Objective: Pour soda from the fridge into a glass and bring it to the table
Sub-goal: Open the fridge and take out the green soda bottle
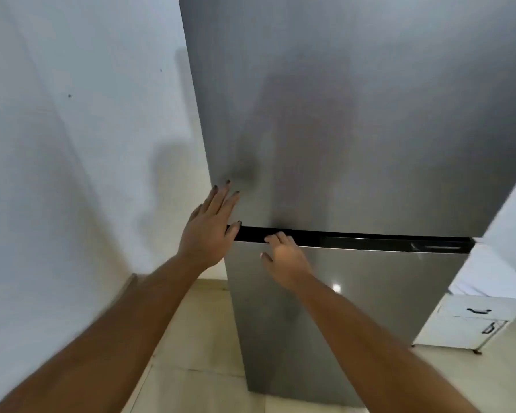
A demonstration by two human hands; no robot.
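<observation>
A tall steel-grey fridge [370,129] fills the view, both doors closed, with a black gap [370,241] between the upper and lower door. My left hand [209,228] lies flat, fingers spread, against the left edge of the upper door. My right hand [283,257] has its fingers hooked into the black gap at the top of the lower door [355,308]. No soda or glass is in sight.
A white wall [72,144] stands close on the left of the fridge. On the right sits a white cabinet [471,320] with black handles. Beige floor tiles [197,338] run below.
</observation>
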